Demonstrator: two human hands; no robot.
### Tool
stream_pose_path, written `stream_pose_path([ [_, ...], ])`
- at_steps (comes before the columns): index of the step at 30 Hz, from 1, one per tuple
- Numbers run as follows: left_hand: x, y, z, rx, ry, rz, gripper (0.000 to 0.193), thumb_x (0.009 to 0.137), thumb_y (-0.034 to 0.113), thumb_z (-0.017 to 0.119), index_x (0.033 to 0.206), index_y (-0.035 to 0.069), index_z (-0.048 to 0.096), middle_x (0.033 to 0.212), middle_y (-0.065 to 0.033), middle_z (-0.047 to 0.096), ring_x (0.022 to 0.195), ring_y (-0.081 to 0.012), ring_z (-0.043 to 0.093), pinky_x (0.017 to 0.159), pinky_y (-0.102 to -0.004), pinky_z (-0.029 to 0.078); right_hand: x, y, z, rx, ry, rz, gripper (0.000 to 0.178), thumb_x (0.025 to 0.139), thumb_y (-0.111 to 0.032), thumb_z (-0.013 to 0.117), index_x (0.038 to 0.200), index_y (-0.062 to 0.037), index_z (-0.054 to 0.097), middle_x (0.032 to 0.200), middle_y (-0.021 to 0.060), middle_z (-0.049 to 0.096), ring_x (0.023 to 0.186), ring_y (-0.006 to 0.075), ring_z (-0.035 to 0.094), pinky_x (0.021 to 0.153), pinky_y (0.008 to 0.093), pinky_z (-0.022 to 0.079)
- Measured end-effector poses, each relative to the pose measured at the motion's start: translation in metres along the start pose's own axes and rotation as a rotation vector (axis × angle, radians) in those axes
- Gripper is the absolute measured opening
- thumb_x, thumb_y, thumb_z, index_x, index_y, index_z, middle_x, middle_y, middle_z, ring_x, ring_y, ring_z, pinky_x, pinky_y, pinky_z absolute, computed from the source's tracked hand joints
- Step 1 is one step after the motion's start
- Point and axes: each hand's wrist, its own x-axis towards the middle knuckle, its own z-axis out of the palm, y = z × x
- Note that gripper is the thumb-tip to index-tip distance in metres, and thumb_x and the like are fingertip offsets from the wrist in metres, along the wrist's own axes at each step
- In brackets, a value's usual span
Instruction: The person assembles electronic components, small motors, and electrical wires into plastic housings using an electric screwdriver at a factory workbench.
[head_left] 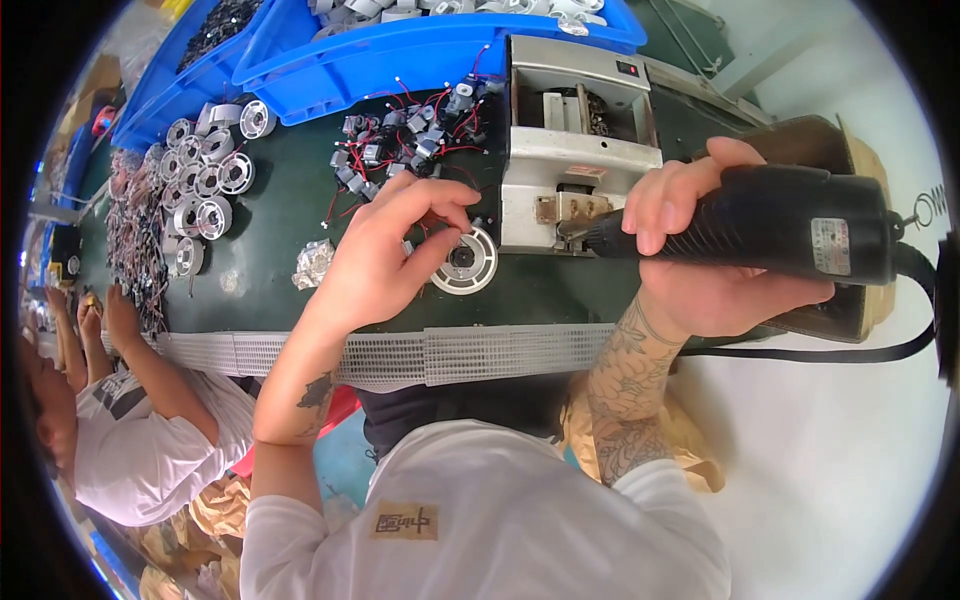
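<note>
My left hand [378,258] is curled over a round white housing [485,268] lying on the green table. Its thumb and fingertips close in at the housing's upper left, beside the dark centre. In my right hand [705,300] is a black electric screwdriver [780,225], held level with fingers wrapped round its body. The screwdriver's tip points left and meets the front of a metal screw feeder [535,165]; whether a screw sits on the bit cannot be made out. Just beyond my left hand lies a pile of small grey motors [425,145] with red wires.
Several white round housings [237,173] stand in a group at left, beside bundled wires [135,230]. Blue bins [300,92] line the back. Crumpled foil [314,262] lies left of my hand. A white slotted strip [470,357] edges the table. Another person [165,440] works at left.
</note>
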Motion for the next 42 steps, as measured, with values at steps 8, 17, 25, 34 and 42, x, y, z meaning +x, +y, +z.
stream_pose_path([
  [8,-0.006,-0.011,0.004,0.073,-0.026,0.040,0.027,0.081,0.002,0.069,0.107,0.004,0.063,0.097,-0.0062,0.063,0.085,-0.0172,0.058,0.072,-0.0287,0.045,-0.004,0.007,0.002,-0.031,0.039,0.083,0.114,0.072,-0.095,0.026,0.125,0.0027,0.049,0.075,0.0094,0.057,0.055,0.0185,0.051,0.055,0.0360,0.044],
  [17,-0.018,-0.007,0.016,-0.331,-0.072,-0.464,0.024,0.087,0.001,0.065,0.111,0.001,0.059,0.098,-0.0031,0.063,0.089,-0.0093,0.058,0.076,-0.0250,0.048,0.003,0.000,0.010,0.059,-0.179,0.203,0.112,0.073,-0.094,0.028,0.129,0.0016,0.049,0.071,0.0069,0.055,0.054,0.0172,0.051,0.050,0.0337,0.043],
  [25,-0.014,-0.021,0.022,-0.557,-0.015,-0.384,0.022,0.085,0.004,0.067,0.105,0.001,0.060,0.085,-0.0001,0.061,0.074,-0.0046,0.052,0.065,-0.0225,0.045,0.013,0.017,0.039,0.062,-0.293,0.200,0.113,0.074,-0.092,0.032,0.138,0.0001,0.042,0.075,0.0056,0.057,0.055,0.0174,0.051,0.051,0.0351,0.043],
  [34,-0.016,-0.027,0.027,-0.596,0.017,-0.334,0.020,0.086,0.007,0.067,0.104,0.001,0.061,0.080,0.0002,0.059,0.072,-0.0053,0.052,0.064,-0.0232,0.044,0.014,0.039,0.053,0.089,-0.213,0.257,0.118,0.070,-0.095,0.031,0.139,-0.0001,0.042,0.077,0.0064,0.058,0.054,0.0180,0.053,0.052,0.0357,0.043],
  [42,-0.018,-0.026,0.027,-0.595,0.014,-0.333,0.020,0.087,0.008,0.066,0.105,0.001,0.061,0.079,-0.0004,0.059,0.072,-0.0062,0.053,0.064,-0.0239,0.045,0.015,0.042,0.049,0.122,-0.357,0.218,0.113,0.074,-0.092,0.034,0.139,0.0004,0.042,0.081,0.0070,0.060,0.061,0.0180,0.056,0.055,0.0353,0.044],
])
